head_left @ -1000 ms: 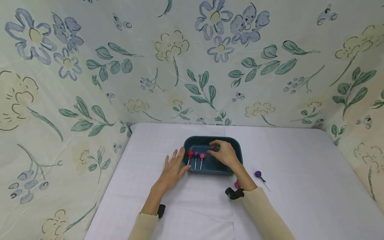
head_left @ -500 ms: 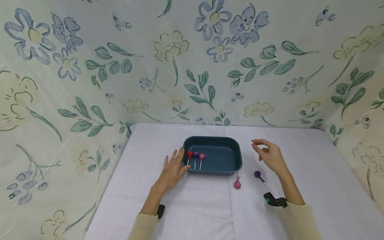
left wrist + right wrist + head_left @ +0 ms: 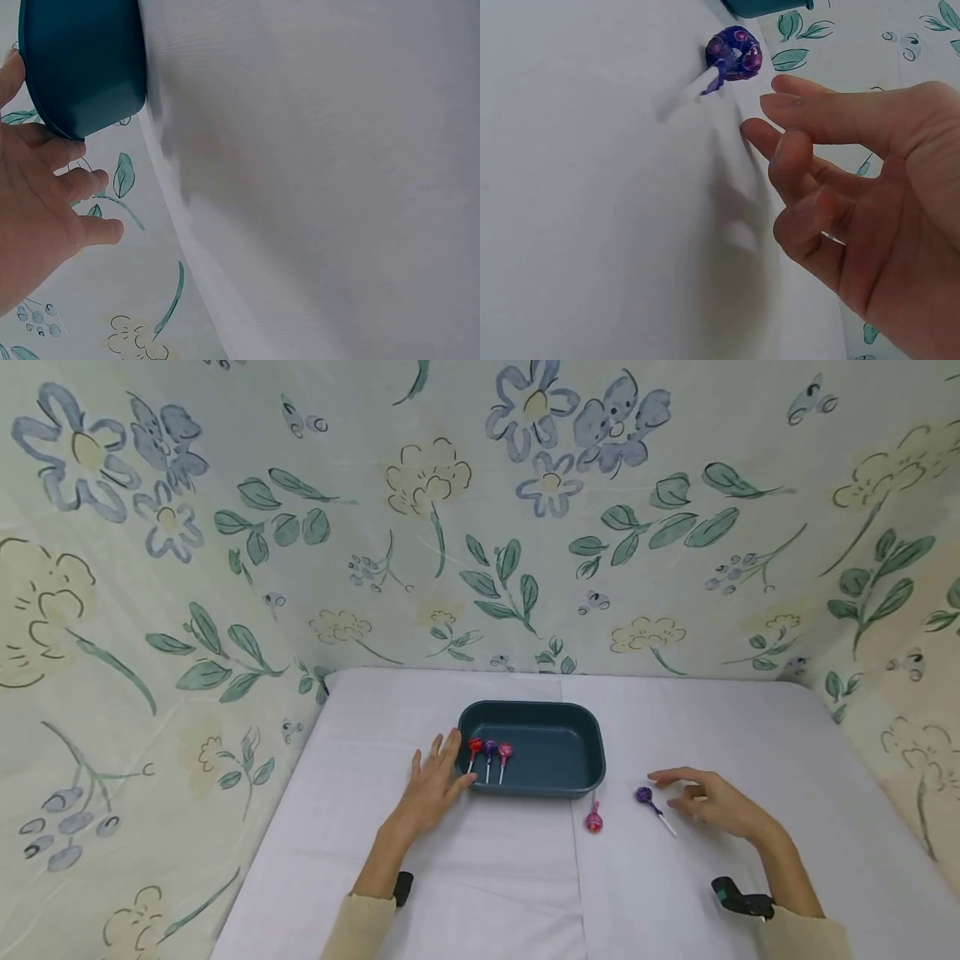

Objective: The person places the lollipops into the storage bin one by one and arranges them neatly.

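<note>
My left hand lies with spread fingers against the left end of a dark blue-green rectangular tray; the left wrist view shows its fingertips at the tray's wall. Inside, side by side at the left, lie a red lollipop, a purple lollipop and a pink lollipop. My right hand hovers just right of another purple lollipop on the table, fingers loosely bent and holding nothing. In the right wrist view that lollipop's wrapped head sits just beyond the fingertips.
A second pink lollipop lies on the white tablecloth just in front of the tray's right corner, its stick pointing to the tray. Floral cloth hangs behind and at both sides of the table.
My right hand has left the tray's inside, swung out to the right, then come down beside the purple lollipop on the table. My left hand has stayed at the tray.
</note>
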The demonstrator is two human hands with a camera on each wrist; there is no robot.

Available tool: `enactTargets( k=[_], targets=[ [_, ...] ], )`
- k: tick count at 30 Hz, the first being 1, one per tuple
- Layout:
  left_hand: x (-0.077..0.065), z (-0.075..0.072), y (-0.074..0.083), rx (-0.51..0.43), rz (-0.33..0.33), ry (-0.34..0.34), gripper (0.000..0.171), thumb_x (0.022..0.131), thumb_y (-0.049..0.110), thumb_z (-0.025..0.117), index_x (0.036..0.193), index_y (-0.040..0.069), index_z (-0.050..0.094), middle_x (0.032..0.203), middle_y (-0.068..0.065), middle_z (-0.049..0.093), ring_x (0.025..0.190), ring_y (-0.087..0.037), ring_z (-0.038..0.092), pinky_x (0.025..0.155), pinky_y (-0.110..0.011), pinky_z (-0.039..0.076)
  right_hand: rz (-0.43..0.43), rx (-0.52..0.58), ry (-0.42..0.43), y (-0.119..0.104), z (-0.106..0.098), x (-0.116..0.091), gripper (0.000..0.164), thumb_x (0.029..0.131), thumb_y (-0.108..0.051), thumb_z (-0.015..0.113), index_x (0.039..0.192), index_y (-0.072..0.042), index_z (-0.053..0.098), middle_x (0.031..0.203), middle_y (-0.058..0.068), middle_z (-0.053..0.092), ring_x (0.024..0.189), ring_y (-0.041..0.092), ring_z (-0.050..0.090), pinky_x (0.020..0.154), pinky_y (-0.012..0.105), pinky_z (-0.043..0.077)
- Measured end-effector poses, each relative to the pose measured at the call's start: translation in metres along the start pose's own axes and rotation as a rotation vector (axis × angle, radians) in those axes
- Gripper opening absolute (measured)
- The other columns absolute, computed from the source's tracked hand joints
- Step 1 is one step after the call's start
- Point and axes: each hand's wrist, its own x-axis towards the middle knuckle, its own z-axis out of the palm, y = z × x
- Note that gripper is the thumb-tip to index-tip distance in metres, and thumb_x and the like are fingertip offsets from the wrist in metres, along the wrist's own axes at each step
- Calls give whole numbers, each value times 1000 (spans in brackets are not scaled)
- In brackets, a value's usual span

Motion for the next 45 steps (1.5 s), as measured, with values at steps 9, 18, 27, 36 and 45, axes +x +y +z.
enactTargets(
  k=[9, 18, 27, 36, 45],
  targets=[
    [0, 0, -1, 1, 7, 3, 82, 106, 48, 52, 167, 7, 15, 174, -10, 19, 160, -42, 17, 125, -72, 9, -102, 17, -12, -3, 11, 2, 36, 94, -4, 71, 130, -10, 71, 131, 15, 70, 103, 7, 60, 79, 20, 51],
    [0, -1, 2, 2, -6, -3, 82, 106, 48, 53, 167, 7, 15, 174, -9, 19, 161, -41, 17, 125, -71, 9, -90, -18, 27, -3, 19, 10, 32, 93, -8, 75, 125, -11, 73, 117, 8, 72, 84, 9, 53, 68, 21, 45],
    [0, 0, 2, -7, -13, 2, 81, 106, 48, 52, 166, 8, 17, 174, -10, 21, 160, -43, 18, 124, -73, 9, -81, -46, 88, -2, 23, 13, 27, 91, -11, 79, 118, -11, 76, 109, 6, 73, 75, 7, 51, 62, 21, 43],
    [0, -1, 2, 3, -1, 4, 81, 106, 47, 53, 166, 6, 17, 174, -11, 20, 160, -42, 17, 125, -72, 9, -9, -61, 147, -4, 27, 19, 26, 93, -17, 79, 118, -12, 76, 115, 10, 75, 79, 8, 54, 65, 20, 44],
    [1, -3, 2, 4, -1, -3, 82, 106, 48, 53, 166, 6, 16, 174, -10, 20, 161, -41, 17, 125, -72, 10, 40, 54, 238, -28, 21, 34, 38, 100, -34, 71, 130, -11, 68, 126, 18, 70, 87, 23, 64, 65, 23, 51]
  ],
)
